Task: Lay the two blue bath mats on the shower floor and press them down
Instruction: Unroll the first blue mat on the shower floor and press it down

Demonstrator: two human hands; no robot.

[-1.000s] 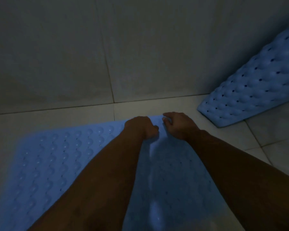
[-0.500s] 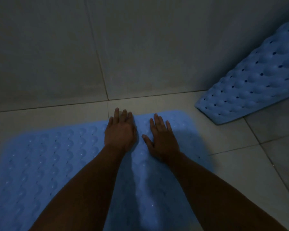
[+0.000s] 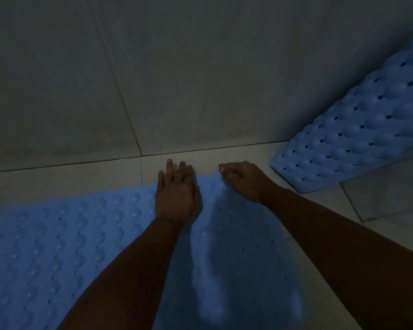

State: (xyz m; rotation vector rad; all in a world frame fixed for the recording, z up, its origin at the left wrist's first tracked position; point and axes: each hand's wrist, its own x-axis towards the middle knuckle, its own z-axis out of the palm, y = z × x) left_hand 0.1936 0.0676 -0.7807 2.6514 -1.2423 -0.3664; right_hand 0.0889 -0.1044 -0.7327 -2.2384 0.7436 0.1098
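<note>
On the tiled shower floor, a flat left hand [image 3: 177, 196] presses the first blue mat [image 3: 57, 239] while the curled right hand [image 3: 243, 181] pinches its far edge — risking a ripple — second mat [image 3: 358, 139] propped against the wall.

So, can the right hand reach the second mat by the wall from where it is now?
Probably yes: the right hand is near the second mat, with only bare floor between them.
</note>
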